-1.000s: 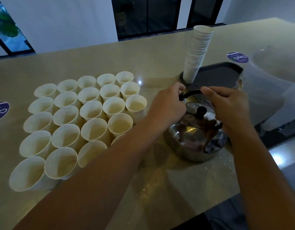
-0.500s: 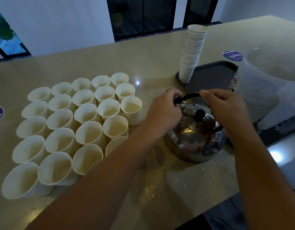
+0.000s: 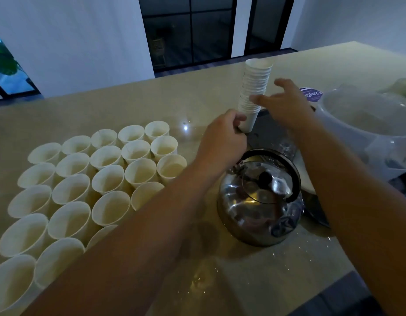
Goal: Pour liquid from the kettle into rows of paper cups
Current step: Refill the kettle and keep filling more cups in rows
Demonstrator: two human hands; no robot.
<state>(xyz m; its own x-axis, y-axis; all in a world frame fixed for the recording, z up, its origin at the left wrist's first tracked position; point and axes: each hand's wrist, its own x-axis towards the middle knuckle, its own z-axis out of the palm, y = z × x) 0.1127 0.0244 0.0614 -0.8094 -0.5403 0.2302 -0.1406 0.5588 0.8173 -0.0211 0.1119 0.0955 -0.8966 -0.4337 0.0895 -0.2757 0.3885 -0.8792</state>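
Both hands at cup stack (image 3: 254, 92): left hand (image 3: 222, 137) fingers grip base; right hand (image 3: 286, 106) fingers spread.

sticker (image 3: 312, 96): round, purple/white, lying on counter (image 3: 129, 106) far right, just behind right hand (image 3: 286, 106); part hidden by the hand
sticker text: white letters, upside down from this view, approx "Clay…"; rest unreadable
other text: none legible elsewhere
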